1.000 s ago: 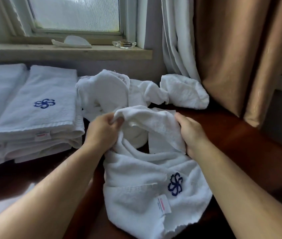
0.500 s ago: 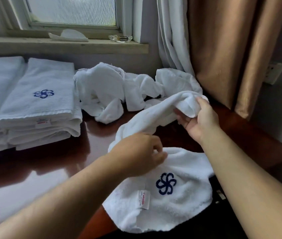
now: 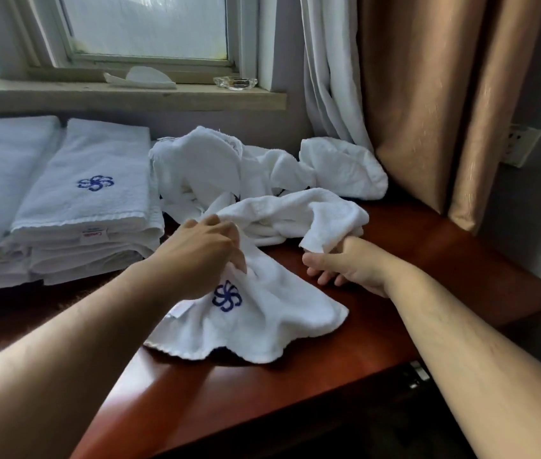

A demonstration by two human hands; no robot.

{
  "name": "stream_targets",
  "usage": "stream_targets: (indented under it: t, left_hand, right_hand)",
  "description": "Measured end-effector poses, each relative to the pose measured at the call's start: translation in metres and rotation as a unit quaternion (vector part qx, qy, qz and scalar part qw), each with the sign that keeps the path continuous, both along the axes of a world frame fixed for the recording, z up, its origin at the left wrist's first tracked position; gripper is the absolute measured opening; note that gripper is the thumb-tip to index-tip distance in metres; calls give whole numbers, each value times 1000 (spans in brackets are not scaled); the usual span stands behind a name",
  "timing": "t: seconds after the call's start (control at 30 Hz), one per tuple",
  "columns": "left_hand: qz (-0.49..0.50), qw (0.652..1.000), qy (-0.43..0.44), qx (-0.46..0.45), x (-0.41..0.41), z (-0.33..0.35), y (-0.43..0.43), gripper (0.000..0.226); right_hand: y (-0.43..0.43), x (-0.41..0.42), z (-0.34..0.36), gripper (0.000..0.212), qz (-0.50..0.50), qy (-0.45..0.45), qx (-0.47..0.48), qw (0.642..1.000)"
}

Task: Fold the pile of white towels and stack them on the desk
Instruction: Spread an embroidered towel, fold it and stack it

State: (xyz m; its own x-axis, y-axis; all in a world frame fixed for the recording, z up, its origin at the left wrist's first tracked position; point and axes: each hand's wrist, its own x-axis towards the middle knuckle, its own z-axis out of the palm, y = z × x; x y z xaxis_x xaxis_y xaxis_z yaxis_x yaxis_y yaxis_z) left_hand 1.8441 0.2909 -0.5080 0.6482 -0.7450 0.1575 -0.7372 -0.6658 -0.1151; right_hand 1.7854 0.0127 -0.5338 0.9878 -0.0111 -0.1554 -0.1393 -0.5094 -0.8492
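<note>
A white towel with a blue flower logo (image 3: 262, 313) lies rumpled on the reddish wooden desk (image 3: 428, 260). My left hand (image 3: 206, 256) grips its middle just above the logo. My right hand (image 3: 345, 263) holds the towel's far end, which drapes over the hand; its lower fingers hang loosely curled. Behind them lies a crumpled pile of white towels (image 3: 229, 170). Two stacks of folded towels (image 3: 90, 207) stand at the left of the desk.
A window sill (image 3: 123, 94) with a glass ashtray (image 3: 235, 83) and a white object runs behind the desk. White and tan curtains (image 3: 411, 94) hang at the right. A wall socket (image 3: 520, 145) is at the far right.
The towel has come down onto the desk. My left hand moved up and away from me to its middle, and my right hand dropped lower with the far end.
</note>
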Motion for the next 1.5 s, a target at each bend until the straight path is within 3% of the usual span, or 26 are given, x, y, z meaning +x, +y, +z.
stream_targets:
  t: [0.07,0.13,0.17,0.23,0.3,0.4,0.47,0.53,0.57,0.63,0.73,0.8,0.83,0.9,0.93,0.97,1.03,1.07,1.1,1.17,1.23,1.3,1.33,1.4,1.47,1.5]
  left_hand:
    - [28,997,34,-69,-7,-1,-4,49]
    - [60,981,103,-155,-26,-5,-22,18]
    - [84,973,137,-163,-33,-9,-34,26]
    - [150,961,215,-86,-47,-21,-50,76]
    - [184,957,225,-21,-52,-27,-57,88]
    - [145,965,217,-2,-45,-27,-54,39]
    - [119,966,229,-11,-39,-23,-48,29]
    - [101,951,276,-98,-33,-17,-36,10]
    - [99,931,309,-166,-30,-12,-28,7]
    - [82,877,354,-313,-22,-2,-13,24]
    - [83,851,301,-421,-15,12,-1,30]
    - [63,817,330,-468,-14,22,3,36]
    - [54,781,373,-497,-12,27,7,35]
    - [67,678,507,-528,-8,39,17,30]
    - [75,674,532,-507,-5,43,24,39]
    - [78,725,507,-460,-1,44,29,52]
    - [133,892,318,-293,4,41,32,57]
    - [170,946,193,-197,2,36,29,50]
    - [199,967,85,-132,-2,32,27,42]
    - [247,964,-32,-94,-8,24,21,37]
    - [283,948,-59,-131,-15,22,16,37]
    - [275,939,-41,-201,-19,27,15,31]
    - [245,938,-12,-245,-20,29,14,26]
    - [173,927,87,-320,-24,35,15,26]
    - [125,888,202,-394,-33,46,20,29]
    - [112,860,255,-428,-38,51,23,29]
  right_hand:
    - [2,6,-1,36,-10,-8,-31,999]
    - [7,13,-2,41,-60,-8,25,998]
    - [11,17,-2,46,-86,-3,72,994]
    - [18,23,-1,58,-128,18,154,979]
    - [19,29,1,71,-145,51,209,966]
    - [17,36,3,75,-140,95,301,938]
    - [17,37,2,69,-180,78,337,921]
    - [17,40,0,59,-260,17,337,904]
    - [17,41,-1,53,-306,-23,321,896]
    - [15,40,1,39,-383,-120,246,882]
    - [13,32,12,23,-368,-271,164,874]
    - [15,28,19,27,-347,-320,195,860]
    - [15,27,24,26,-342,-334,234,847]
    - [13,24,35,27,-340,-342,330,811]
    - [11,24,43,29,-337,-342,381,790]
    - [9,24,50,31,-333,-342,418,773]
    - [4,24,62,37,-328,-338,429,771]
    - [4,23,65,38,-330,-337,406,783]
    - [4,23,65,38,-327,-342,364,802]
    - [5,25,57,41,-306,-335,205,867]
    - [8,21,40,57,-262,-241,-36,934]
    - [19,10,21,70,-240,-148,-243,928]
    - [27,5,12,60,-229,-137,-291,919]
    - [46,-4,1,37,-205,-115,-238,942]
    - [63,-7,3,62,-182,-16,-18,983]
    - [68,-7,6,71,-183,31,103,977]
